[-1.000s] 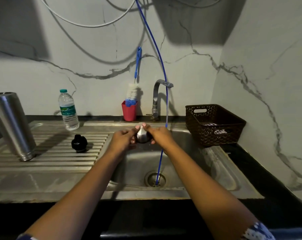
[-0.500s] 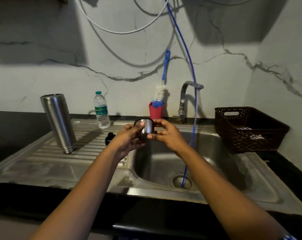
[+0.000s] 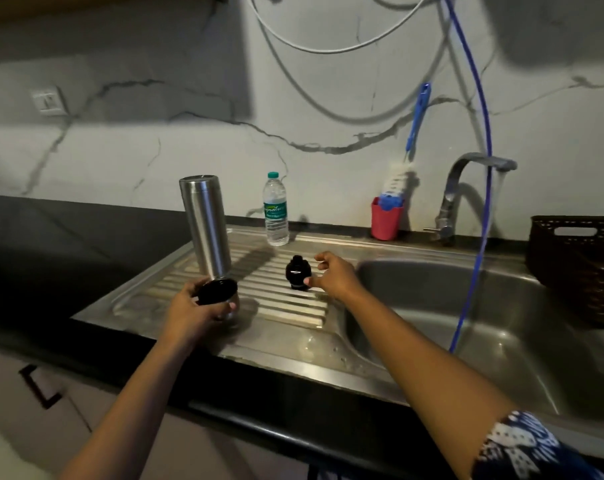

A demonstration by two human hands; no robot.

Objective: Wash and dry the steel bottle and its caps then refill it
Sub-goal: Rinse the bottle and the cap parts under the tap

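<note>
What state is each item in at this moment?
Steel bottle: inverted on drainboard, uncapped.
Steel cap: gripped by left hand.
Black cap: on drainboard, right hand open beside it.
Plastic bottle: upright, capped.
Brush: standing in red cup.

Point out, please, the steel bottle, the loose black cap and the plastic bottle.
steel bottle (image 3: 207, 223), head view, mid-body.
black cap (image 3: 297, 274), head view, its side.
plastic bottle (image 3: 276, 213), head view, its label.
</note>
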